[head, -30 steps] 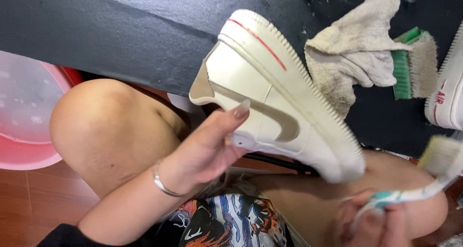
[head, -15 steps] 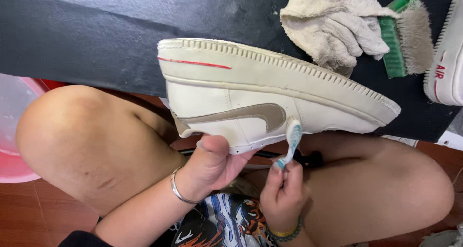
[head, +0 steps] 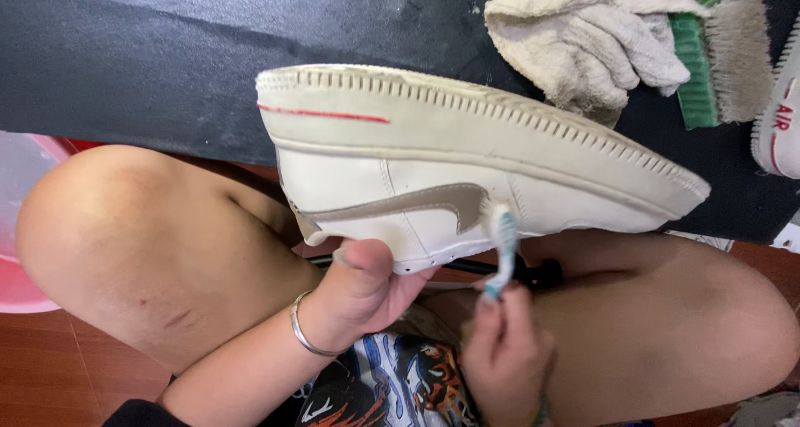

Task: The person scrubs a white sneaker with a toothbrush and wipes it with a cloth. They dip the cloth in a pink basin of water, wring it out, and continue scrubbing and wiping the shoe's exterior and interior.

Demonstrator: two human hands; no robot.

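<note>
I am looking down at a black mat [head: 167,52] that is covering the far part of the scene, with my two bare knees bending up in front of it. Over my lap I am holding a white sneaker [head: 467,169] upside down, its ribbed sole facing up and away. Its long axis is running left to right, tilting slightly down toward the right; the heel, carrying a thin red line, is pointing left and the toe is pointing right. A grey curved stripe is showing on the side facing me.

A pink basin [head: 21,227] is sitting at the far left edge. At the far right, a crumpled cream cloth [head: 583,35] is lying on the mat, touching a green-backed scrub brush [head: 721,52], with part of a second white shoe [head: 779,119] just beside it.

My left hand [head: 358,294], wearing a thin silver bracelet [head: 302,331], is clamping the sneaker's lower edge near the heel. My right hand [head: 504,352] is closing around a toothbrush [head: 502,248], whose head is pressing against the sneaker's side just right of the stripe.
</note>
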